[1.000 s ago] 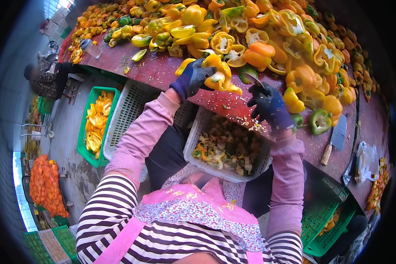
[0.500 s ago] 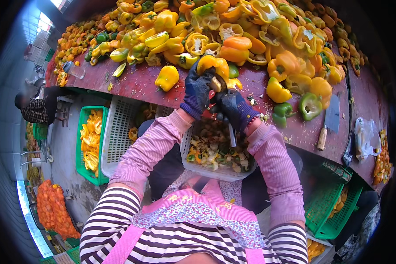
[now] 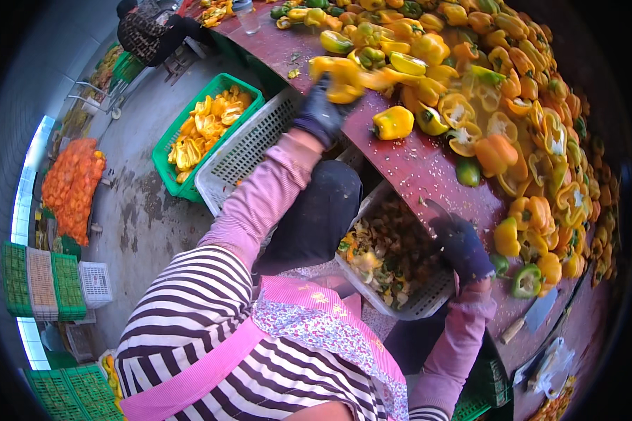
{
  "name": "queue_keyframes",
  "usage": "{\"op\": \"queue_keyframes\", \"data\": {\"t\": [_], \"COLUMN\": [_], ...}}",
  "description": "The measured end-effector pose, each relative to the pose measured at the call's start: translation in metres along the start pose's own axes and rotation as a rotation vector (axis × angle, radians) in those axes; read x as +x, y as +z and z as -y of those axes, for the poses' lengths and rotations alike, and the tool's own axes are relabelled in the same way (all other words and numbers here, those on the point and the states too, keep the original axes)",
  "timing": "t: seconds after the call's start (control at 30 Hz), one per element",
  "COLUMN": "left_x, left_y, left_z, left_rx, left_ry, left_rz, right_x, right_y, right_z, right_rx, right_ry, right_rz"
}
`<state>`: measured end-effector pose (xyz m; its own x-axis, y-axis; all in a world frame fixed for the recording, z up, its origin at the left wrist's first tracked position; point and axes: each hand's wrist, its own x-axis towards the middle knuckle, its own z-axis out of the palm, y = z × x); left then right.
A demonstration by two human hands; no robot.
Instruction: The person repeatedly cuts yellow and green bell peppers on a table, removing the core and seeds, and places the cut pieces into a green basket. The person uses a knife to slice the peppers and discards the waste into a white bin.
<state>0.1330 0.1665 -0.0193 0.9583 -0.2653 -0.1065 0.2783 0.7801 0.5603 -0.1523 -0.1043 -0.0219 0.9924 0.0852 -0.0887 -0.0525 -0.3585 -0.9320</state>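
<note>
My left hand [image 3: 319, 109], gloved in dark blue, grips an opened yellow pepper [image 3: 340, 81] near the red table's edge, above a white perforated basket [image 3: 249, 144]; motion blurs it. My right hand [image 3: 460, 245], gloved alike, is closed around a small metal blade [image 3: 442, 214], also blurred, beside the table edge over a crate of pepper cores and scraps [image 3: 393, 259]. A whole yellow pepper [image 3: 393, 123] sits on the table between them, in front of a large heap of whole and cut peppers [image 3: 512, 98].
A green crate of yellow pepper pieces [image 3: 211, 126] is on the floor at left, near an orange mesh sack [image 3: 74, 189] and stacked crates [image 3: 45, 281]. A seated person [image 3: 147, 38] works at upper left. A cleaver [image 3: 541, 309] and plastic bag [image 3: 548, 368] lie at right.
The view has swung left. My hands, together half a second ago, are now apart: the left has moved away leftward with the pepper, the right has drawn back rightward with the blade.
</note>
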Motion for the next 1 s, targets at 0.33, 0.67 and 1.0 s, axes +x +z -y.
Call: {"op": "queue_keyframes", "data": {"t": [0.33,0.67,1.0], "left_x": [-0.011,0.023,-0.026], "left_y": [0.1,0.156,0.163], "left_z": [0.088,0.281,0.195], "left_rx": [0.743,2.176,0.378], "left_ry": [-0.244,0.785,-0.273], "left_rz": [0.449,1.175,0.782], "right_x": [-0.009,-0.014,-0.002], "right_y": [-0.002,-0.035,-0.072], "right_z": [-0.014,-0.007,0.004], "right_rx": [-0.421,-0.58,1.018], "right_ry": [0.113,0.385,0.309], "right_rz": [-0.107,-0.361,-0.707]}}
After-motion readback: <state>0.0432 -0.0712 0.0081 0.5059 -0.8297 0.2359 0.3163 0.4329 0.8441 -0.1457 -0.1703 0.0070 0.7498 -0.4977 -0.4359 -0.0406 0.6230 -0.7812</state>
